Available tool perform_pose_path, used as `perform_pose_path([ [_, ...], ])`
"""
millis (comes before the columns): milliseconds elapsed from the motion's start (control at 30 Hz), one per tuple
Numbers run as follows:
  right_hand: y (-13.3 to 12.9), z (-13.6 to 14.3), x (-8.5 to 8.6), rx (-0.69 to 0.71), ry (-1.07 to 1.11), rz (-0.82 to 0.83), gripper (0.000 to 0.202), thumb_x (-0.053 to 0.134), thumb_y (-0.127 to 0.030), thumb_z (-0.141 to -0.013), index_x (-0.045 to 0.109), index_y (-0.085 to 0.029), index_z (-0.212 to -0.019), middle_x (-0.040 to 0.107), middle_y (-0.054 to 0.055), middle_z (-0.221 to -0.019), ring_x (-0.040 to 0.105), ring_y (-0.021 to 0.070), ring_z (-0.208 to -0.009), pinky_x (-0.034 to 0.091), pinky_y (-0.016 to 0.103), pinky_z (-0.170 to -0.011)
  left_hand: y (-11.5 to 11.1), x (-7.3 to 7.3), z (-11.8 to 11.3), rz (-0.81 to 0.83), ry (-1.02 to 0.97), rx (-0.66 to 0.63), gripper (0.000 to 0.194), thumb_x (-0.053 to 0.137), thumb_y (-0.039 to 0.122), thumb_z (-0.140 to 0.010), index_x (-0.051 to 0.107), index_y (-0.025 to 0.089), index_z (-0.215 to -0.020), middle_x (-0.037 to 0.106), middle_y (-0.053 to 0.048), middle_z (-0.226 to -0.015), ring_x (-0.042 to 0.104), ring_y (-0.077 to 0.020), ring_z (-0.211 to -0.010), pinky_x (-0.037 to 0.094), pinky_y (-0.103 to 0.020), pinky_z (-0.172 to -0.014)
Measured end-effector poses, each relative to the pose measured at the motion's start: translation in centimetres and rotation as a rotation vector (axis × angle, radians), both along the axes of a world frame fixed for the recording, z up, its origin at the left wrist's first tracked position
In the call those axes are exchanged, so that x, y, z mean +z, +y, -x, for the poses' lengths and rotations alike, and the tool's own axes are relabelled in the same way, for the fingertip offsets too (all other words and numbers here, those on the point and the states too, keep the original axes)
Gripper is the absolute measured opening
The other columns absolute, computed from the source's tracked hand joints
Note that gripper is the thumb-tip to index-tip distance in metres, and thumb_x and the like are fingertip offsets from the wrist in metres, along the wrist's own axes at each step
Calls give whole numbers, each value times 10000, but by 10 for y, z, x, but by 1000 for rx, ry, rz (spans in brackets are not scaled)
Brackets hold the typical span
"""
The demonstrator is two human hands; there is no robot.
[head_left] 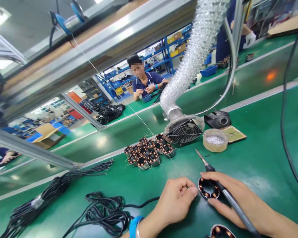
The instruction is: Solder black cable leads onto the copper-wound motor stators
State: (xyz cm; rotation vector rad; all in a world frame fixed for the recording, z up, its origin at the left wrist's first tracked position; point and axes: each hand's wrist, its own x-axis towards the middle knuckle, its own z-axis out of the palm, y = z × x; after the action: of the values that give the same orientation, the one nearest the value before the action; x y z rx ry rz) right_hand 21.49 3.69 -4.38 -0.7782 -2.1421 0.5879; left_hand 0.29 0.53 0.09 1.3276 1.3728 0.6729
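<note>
My right hand (238, 195) grips a motor stator (202, 190), a ring with copper windings, between thumb and fingers. The same hand also carries a soldering iron (230, 198), its bare tip pointing away from me to the upper left. Just left of the stator, my left hand (176, 200) is closed in a pinch. What its fingertips hold is too small to make out. A black cable (146, 202) passes behind the left wrist, coming from a loose coil (101, 211). Another stator (221, 231) lies at the bottom edge, partly cut off.
Several stators (142, 152) stand grouped on the green bench. Behind are a fan (186, 132) with a foil duct (188, 62), a round tub (215, 140) and an iron stand (218, 119). Thin wire descends from a spool (71, 23). A cable bundle (52, 190) lies left; a co-worker (146, 81) sits opposite.
</note>
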Motion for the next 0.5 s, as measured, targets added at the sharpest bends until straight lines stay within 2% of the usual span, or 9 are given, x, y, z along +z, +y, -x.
perform_pose_path([
  [133, -1, 0, -1, -22, -8, 7, 465, 605, -209, -831, 490, -254, -1279, 698, 48, -1084, 718, 193, -907, 612, 254, -776, 3, 0, -13, 123, -201, 106, 516, 677, 650, -679, 581, 143, -685, 439, 33, -578, 311, -98, -564, 212, -252, -546],
  [233, -1, -1, -1, -25, -13, 4, 455, 596, -218, -844, 486, -251, -1285, 695, 59, -1101, 716, 202, -928, 613, 268, -792, 0, 1, -13, 154, -228, 87, 531, 681, 665, -677, 586, 144, -706, 415, 51, -563, 279, -88, -542, 199, -252, -538],
  [367, -2, -1, -1, -8, -35, -1, 443, 570, -221, -867, 463, -245, -1297, 687, 71, -1111, 710, 204, -951, 611, 280, -801, -8, 5, -2, 76, 34, -43, 340, 753, 440, -713, 680, 147, -870, 287, 103, -514, 206, -79, -502, 158, -256, -507],
  [500, -3, -1, -2, -7, -51, 12, 429, 544, -220, -886, 451, -246, -1304, 676, 77, -1139, 701, 207, -984, 608, 292, -815, -13, 12, 4, 11, 257, -129, 170, 664, 320, -793, 720, 161, -820, 284, 92, -484, 234, -83, -479, 178, -263, -494],
])
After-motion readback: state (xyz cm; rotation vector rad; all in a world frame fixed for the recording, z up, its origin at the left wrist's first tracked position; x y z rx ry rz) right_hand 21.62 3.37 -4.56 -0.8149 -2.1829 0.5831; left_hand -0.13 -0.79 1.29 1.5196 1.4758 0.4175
